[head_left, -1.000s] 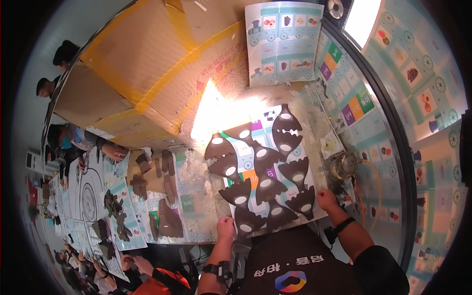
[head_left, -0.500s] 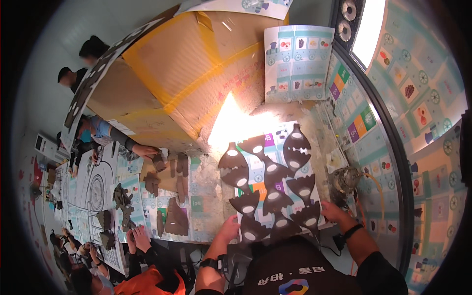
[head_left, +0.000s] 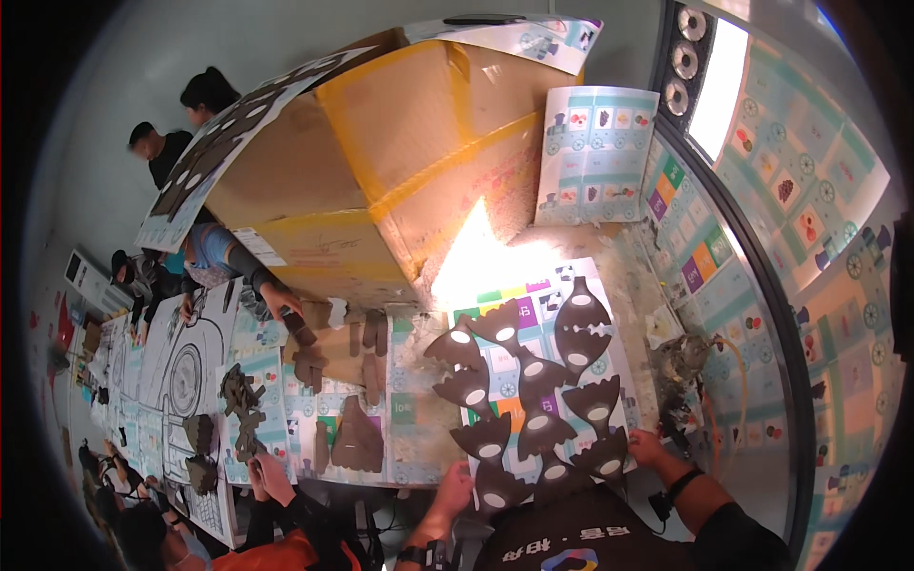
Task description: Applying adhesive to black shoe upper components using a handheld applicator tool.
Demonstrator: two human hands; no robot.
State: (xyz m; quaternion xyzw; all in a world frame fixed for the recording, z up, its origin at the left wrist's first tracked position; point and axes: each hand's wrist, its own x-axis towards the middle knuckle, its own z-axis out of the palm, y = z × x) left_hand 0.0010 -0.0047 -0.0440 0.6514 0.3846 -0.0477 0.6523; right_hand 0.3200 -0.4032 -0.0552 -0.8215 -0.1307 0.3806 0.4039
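Observation:
A printed sheet (head_left: 619,376) with pale blue, green, orange and purple pictures lies in front of me under a bright lamp glare. On it are several dark brown flared pieces (head_left: 540,376) with jagged ends and white ovals, set in rough columns. The upper left piece (head_left: 455,344) is turned sideways and hangs past the sheet's left edge. My left hand (head_left: 455,487) grips the sheet's near left edge, its fingertips partly hidden. At the near right edge, my right hand (head_left: 649,447) pinches the sheet beside the lowest right piece.
A large taped cardboard box (head_left: 333,181) stands behind the sheet. To the left, more brown pieces (head_left: 358,438) lie on the table, where a co-worker's hands (head_left: 273,478) rest at the near edge and another hand (head_left: 281,303) reaches in. A dirty metal device (head_left: 681,357) stands at right.
The whole view has shifted down and right. Against the box, the sheet has come slightly toward me. The upper left brown piece has swung sideways. Both hands stay at the sheet's edges.

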